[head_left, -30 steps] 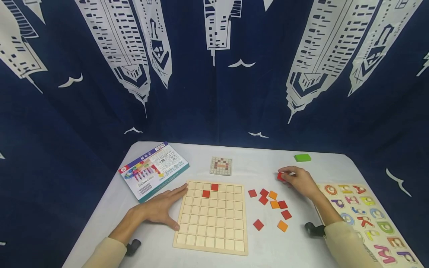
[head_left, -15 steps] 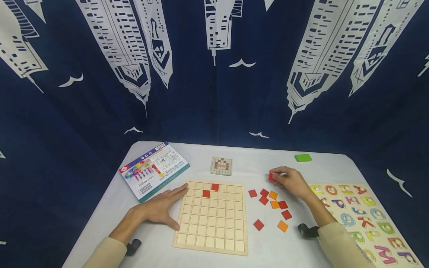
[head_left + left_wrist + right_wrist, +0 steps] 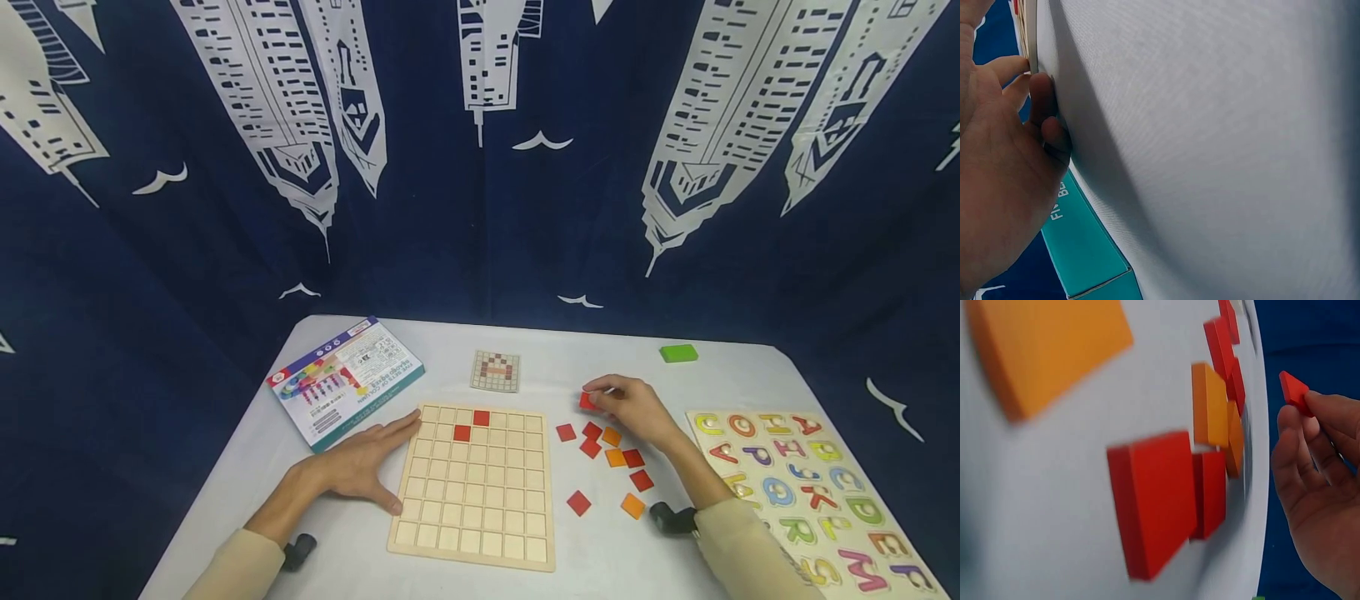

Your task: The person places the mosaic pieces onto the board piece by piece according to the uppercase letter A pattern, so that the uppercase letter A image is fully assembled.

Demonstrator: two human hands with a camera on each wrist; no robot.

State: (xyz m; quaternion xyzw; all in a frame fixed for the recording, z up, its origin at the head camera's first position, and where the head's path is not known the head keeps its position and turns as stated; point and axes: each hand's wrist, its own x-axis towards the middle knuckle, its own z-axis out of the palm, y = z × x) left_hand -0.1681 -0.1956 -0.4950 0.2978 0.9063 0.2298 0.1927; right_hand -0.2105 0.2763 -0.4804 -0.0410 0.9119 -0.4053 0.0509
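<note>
My right hand (image 3: 630, 410) pinches a red square tile (image 3: 1294, 392) between thumb and fingertips, held above the table behind the loose tiles. A wooden grid board (image 3: 476, 492) lies at the front middle, with two red tiles (image 3: 482, 418) set in its upper cells. My left hand (image 3: 363, 463) rests against the board's left edge, thumb and fingers spread; in the left wrist view its fingertips (image 3: 1022, 64) touch the board's side. Right of the board lie several loose red tiles (image 3: 578, 503) and orange tiles (image 3: 633, 506).
A pattern card (image 3: 495, 372) lies behind the board. A flat printed box (image 3: 345, 385) is at the back left. A green block (image 3: 678, 353) sits at the back right. An alphabet puzzle board (image 3: 810, 500) covers the right side, partly under the right forearm.
My right hand has moved left with the red tile, toward the board, uncovering more of the alphabet puzzle. The left hand stays at the board's edge.
</note>
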